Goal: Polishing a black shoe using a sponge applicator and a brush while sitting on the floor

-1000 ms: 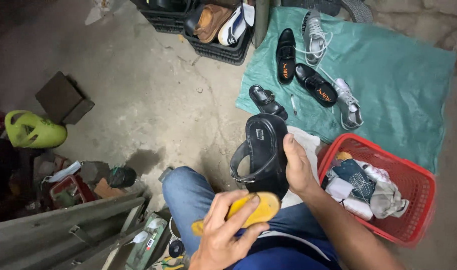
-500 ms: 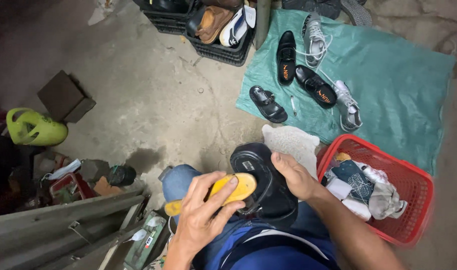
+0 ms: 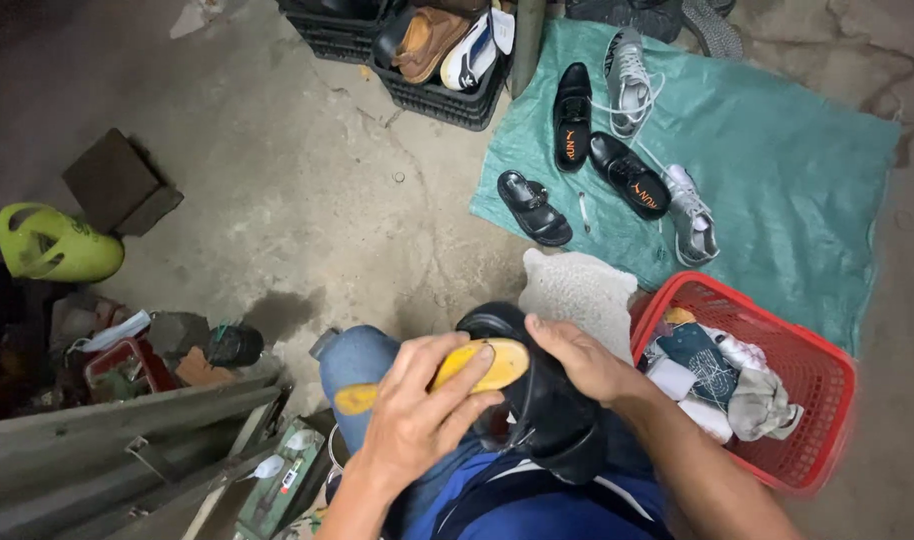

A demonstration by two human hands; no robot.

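Now my left hand [image 3: 417,420] grips the yellow brush [image 3: 472,368], its long axis lying across the black sandal [image 3: 542,400], which my right hand [image 3: 577,355] clasps on my lap.

Glossy sandal, rough floor
Black sandal [image 3: 542,405] looks shiny and smooth; concrete floor [image 3: 307,190] matt, cracked; basket [image 3: 827,375] red plastic.

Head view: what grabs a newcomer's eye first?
At bottom centre, the left hand presses a yellow brush against a black sandal that the right hand steadies over the person's lap. Right of them sits a red basket of cloths, and behind it a green sheet on the concrete floor holds black shoes, grey sneakers and another sandal.
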